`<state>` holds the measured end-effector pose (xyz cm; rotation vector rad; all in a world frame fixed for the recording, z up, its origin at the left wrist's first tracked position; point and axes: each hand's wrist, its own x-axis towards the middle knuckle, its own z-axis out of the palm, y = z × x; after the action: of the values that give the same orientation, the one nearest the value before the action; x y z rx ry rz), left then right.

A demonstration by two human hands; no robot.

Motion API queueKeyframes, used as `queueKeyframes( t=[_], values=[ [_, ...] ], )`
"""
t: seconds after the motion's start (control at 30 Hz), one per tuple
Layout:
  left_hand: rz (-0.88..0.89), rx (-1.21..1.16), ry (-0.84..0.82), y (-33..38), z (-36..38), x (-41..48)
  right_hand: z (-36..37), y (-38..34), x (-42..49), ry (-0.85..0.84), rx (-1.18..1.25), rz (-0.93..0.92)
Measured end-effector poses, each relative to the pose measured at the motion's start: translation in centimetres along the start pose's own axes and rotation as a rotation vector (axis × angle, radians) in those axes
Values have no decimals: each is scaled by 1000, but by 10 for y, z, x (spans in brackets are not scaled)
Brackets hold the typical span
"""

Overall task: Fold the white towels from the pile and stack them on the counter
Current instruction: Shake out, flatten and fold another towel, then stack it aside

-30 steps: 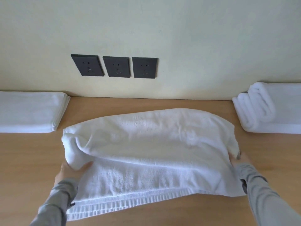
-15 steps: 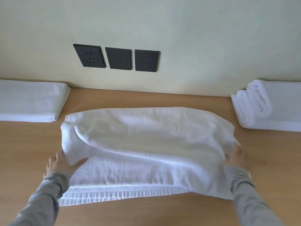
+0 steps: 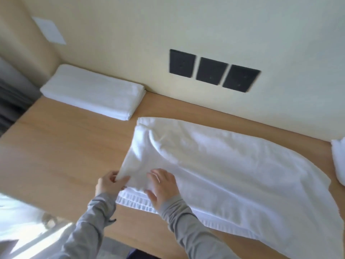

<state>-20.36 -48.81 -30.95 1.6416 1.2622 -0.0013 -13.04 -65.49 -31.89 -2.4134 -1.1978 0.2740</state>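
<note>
Low in the frame, the left hand (image 3: pixel 110 184) pinches the near-left corner of the towel (image 3: pixel 224 165) between thumb and curled fingers. Right beside it, the right hand (image 3: pixel 162 186) lies flat on the cloth with its fingers spread, gripping nothing. The top layer sits short of the ribbed hem (image 3: pixel 134 201), so a tug from that pinch under only light pressure looks likely to skew the fold. The towel lies on the counter (image 3: pixel 65 146), running away to the lower right. That far end is unguarded, and if it overhangs the near edge, its weight could drag it off. At upper left the stack (image 3: pixel 93 94) lies well apart, and at the right edge the pile (image 3: pixel 338 161) shows only in part.
</note>
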Motion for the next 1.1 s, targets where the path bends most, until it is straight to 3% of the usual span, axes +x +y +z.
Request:
queueKeyframes(
  t=[0.07, 0.23, 0.33, 0.4, 0.47, 0.5, 0.6, 0.7, 0.93, 1.1],
  values=[
    [16, -117, -78, 8, -4, -2, 13, -17, 9, -70, 51, -18],
    [119, -159, -270, 22, -16, -3, 23, -35, 25, 11, 140, 61],
    [100, -171, -315, 18, -26, 4, 7, -38, 36, 259, 308, 166],
    [48, -54, -175, 9, -31, 17, -14, -35, 48, 536, 295, 221],
    [-38, 144, -81, -2, -36, 24, -32, -33, 58, 753, 235, 165],
    [-75, 207, -98, -7, -36, 26, -34, -35, 61, 766, 204, 88],
    [-130, 240, -201, -15, -30, 28, -15, -47, 50, 527, 117, -91],
    [-113, 285, -255, -14, -27, 28, 14, -53, 37, 362, 74, -87],
    [-55, 98, -185, -12, -44, 21, 30, -59, 35, 294, 97, -34],
    [-138, -400, -369, 2, -51, 7, 16, -62, 37, 342, 106, -107]
  ],
)
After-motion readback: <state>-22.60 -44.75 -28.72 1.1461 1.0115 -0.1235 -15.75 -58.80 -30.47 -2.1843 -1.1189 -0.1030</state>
